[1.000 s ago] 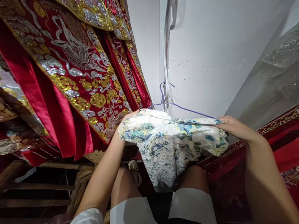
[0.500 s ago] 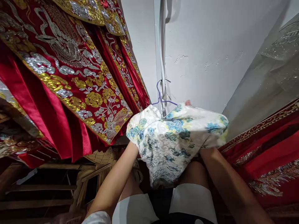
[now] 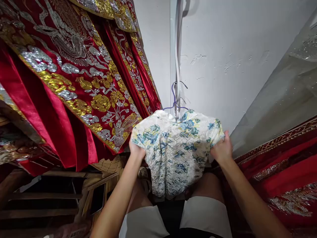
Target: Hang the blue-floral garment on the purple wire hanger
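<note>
The floral shirt (image 3: 178, 152) hangs on the purple hanger (image 3: 174, 101), in front of the wall (image 3: 213, 82), its body draped between the two hands. Expected handling: light, soft and limp; the cloth probably creases readily and gives little support of its own. Recommended hold points — the sleeve ends or shoulder seams, rather than the loose body.

The left hand (image 3: 137, 150) touches one sleeve end; the right hand (image 3: 222, 148) touches the other, thumb outside the cloth. The sleeves largely hide the remaining fingers — whether they close on fabric cannot be told.
</note>
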Motion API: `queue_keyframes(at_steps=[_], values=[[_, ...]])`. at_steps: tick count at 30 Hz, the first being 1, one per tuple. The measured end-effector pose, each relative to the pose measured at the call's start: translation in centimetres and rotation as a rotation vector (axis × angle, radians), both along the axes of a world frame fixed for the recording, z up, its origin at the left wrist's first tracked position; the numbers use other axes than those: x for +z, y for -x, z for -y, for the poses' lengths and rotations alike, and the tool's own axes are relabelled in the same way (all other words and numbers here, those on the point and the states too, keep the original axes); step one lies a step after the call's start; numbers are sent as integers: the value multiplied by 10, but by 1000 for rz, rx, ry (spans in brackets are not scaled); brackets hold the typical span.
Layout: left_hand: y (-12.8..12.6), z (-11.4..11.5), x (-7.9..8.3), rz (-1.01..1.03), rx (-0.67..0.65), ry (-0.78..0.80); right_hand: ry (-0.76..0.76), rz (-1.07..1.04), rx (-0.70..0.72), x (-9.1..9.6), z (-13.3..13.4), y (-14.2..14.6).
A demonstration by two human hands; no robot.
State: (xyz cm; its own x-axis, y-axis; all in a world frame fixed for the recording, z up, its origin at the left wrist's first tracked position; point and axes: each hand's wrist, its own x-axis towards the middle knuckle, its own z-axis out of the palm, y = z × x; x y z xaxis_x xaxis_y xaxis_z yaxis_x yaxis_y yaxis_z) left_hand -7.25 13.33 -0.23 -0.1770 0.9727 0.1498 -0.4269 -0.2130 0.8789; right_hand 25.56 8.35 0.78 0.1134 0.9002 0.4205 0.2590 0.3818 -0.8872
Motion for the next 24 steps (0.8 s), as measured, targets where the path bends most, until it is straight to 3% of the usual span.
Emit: queue_keyframes(at_steps=[3, 5, 7, 9, 12, 15, 19, 22, 24], values=[[4, 8, 22, 195, -10, -12, 19, -401, -87, 18, -7, -10], [4, 11, 30, 177, 25, -53, -16, -576, -162, 40, -14, -14], [5, 14, 32, 25, 91, -93, -99, -591, -169, 69, -23, -16], [8, 17, 31, -266, 171, -130, -145, -477, -88, 97, -28, -13], [10, 22, 26, -677, 161, -177, -123, -327, -23, 120, -12, 7], [2, 27, 16, -775, 8, -219, -70, -163, 110, 114, 34, 40], [-21, 37, -2, -589, -6, -166, -47, 232, 663, 95, 99, 77], [-37, 41, -8, -323, 64, -120, -160, 544, 1029, 89, 116, 84], [-45, 39, -6, -88, 43, -172, -181, 663, 1036, 84, 106, 78]])
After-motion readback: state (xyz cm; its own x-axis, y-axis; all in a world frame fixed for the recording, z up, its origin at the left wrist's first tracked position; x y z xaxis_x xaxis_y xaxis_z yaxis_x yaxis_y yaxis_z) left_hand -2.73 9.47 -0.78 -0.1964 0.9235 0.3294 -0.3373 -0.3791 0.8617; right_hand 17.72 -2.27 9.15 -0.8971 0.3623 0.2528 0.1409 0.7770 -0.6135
